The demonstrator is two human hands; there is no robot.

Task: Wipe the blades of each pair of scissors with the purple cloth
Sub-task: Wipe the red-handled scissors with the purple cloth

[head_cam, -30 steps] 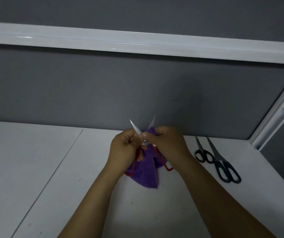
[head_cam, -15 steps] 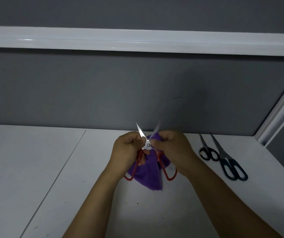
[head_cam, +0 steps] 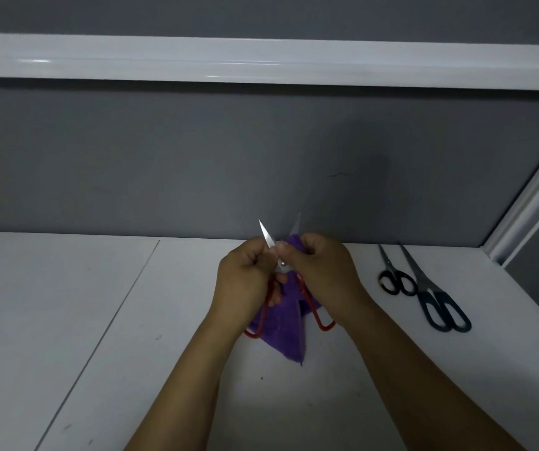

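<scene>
Across the near foreground, a matte white table (head_cam: pixel 66 320) shows a thin seam and dark specks. Over it, close together, the left hand (head_cam: pixel 245 284) grips red-handled scissors (head_cam: pixel 266 237) with blades spread in a V, and the right hand (head_cam: pixel 323 275) pinches the fuzzy purple cloth (head_cam: pixel 281 330) around one blade, hiding most of it. Small black scissors (head_cam: pixel 395 281) and longer dark-handled scissors (head_cam: pixel 437 304) lie side by side at right. Behind stand a grey partition (head_cam: pixel 196 157) and a glossy white rail (head_cam: pixel 261 60).
</scene>
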